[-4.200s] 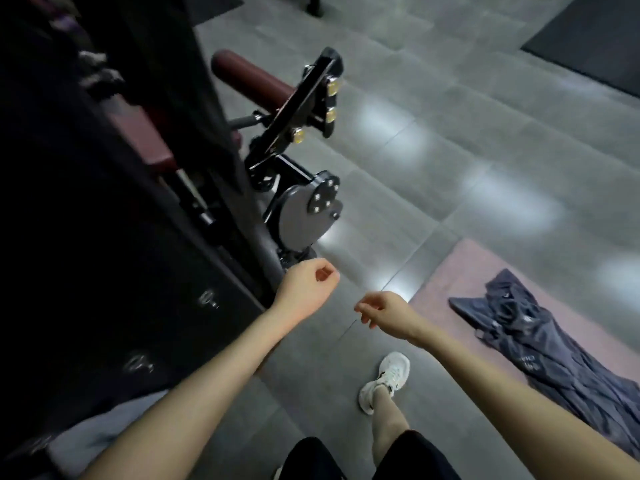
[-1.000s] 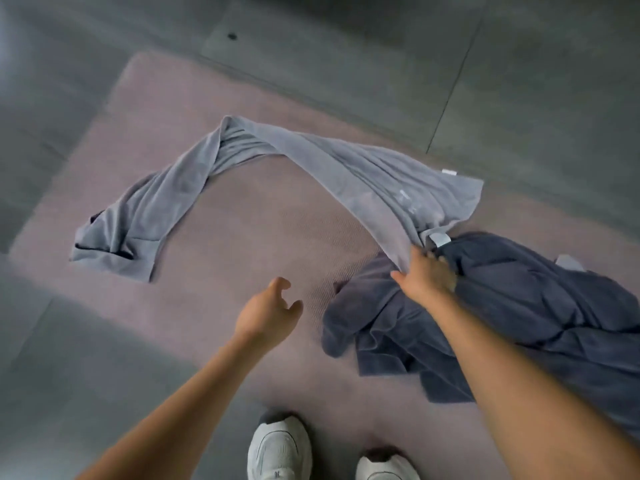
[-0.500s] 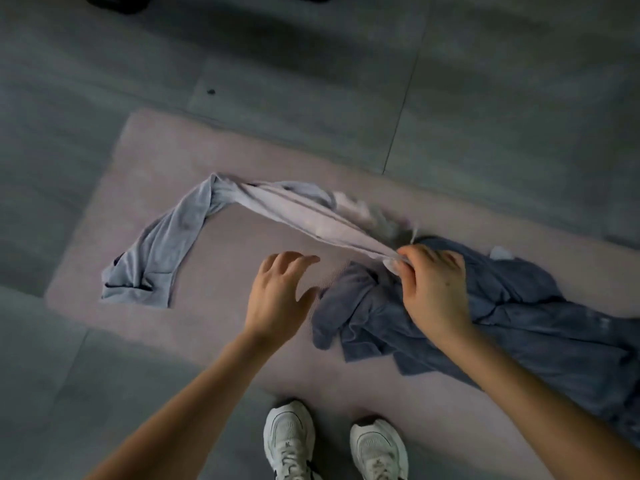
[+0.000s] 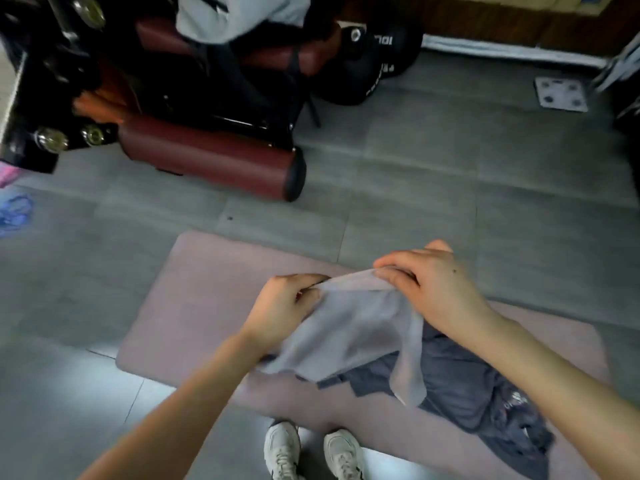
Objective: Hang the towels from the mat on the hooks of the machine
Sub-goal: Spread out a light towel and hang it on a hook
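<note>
I am looking into a gym. A black-framed exercise machine (image 4: 239,121) with maroon padded rollers (image 4: 207,161) stands on the grey tiled floor (image 4: 450,174), and a black ball (image 4: 374,67) with white lettering sits beside it. Nearer me lies a pink exercise mat (image 4: 194,292), with a pale towel (image 4: 356,327) and a dark towel (image 4: 460,386) over it. What looks like a body scale (image 4: 560,93) sits near the far wall.

Dimly lit; pale glare is reflected off the floor (image 4: 62,393) left of the mat (image 4: 207,289); everything is softened by motion blur.

White sneakers (image 4: 282,448), black bag (image 4: 375,64), grey floor (image 4: 450,188)
</note>
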A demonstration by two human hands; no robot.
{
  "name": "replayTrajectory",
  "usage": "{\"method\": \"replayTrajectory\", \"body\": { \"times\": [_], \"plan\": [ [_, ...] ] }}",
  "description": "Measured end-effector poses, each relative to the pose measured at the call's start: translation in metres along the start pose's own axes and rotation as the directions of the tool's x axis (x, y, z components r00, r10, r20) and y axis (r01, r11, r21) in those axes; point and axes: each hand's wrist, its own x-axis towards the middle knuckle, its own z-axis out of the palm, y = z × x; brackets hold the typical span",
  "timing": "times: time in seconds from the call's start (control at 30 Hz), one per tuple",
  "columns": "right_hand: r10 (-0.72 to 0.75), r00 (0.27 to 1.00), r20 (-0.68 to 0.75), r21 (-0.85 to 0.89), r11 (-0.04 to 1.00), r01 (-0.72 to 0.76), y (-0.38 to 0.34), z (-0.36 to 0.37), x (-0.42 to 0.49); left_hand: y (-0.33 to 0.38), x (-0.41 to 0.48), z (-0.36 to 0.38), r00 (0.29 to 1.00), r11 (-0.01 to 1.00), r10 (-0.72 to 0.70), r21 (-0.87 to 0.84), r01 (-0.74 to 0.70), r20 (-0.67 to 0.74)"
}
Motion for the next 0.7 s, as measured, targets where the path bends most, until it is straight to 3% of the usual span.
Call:
{"method": "replayTrajectory", "body": {
  "times": [0.17,0.23,0.3,0.37,0.53,0.7],
  "plan": [
    [0.021,0.994,-0.11,-0.055,0.998,-0.027,-0.041,-0.103,-0.013,0.084,-0.017,-0.059,0.991,0.995,0.097,0.01,-0.098,0.093],
    [0.071,0.984,-0.164,0.024,0.997,-0.068,-0.062,-0.135,-0.019,0.114,-0.021,-0.072,0.987,0.992,0.121,-0.034,-0.118,0.108],
    [0.2,0.965,-0.17,0.229,0.96,-0.158,-0.085,-0.162,-0.024,0.142,-0.027,-0.08,0.992,0.993,0.103,-0.072,-0.097,0.076],
    [0.256,0.944,-0.207,0.326,0.928,-0.18,-0.107,-0.188,-0.028,0.166,-0.033,-0.087,0.992,0.984,0.121,-0.136,-0.114,0.045],
    [0.217,0.919,-0.328,0.271,0.954,-0.129,-0.16,-0.243,-0.03,0.205,-0.043,-0.089,0.988,0.966,0.126,-0.216,-0.142,-0.084],
    [0.221,0.838,-0.499,0.264,0.96,-0.097,-0.193,-0.304,-0.04,0.211,-0.052,-0.094,0.974,0.984,0.072,-0.143,-0.104,-0.213]
  ]
}}
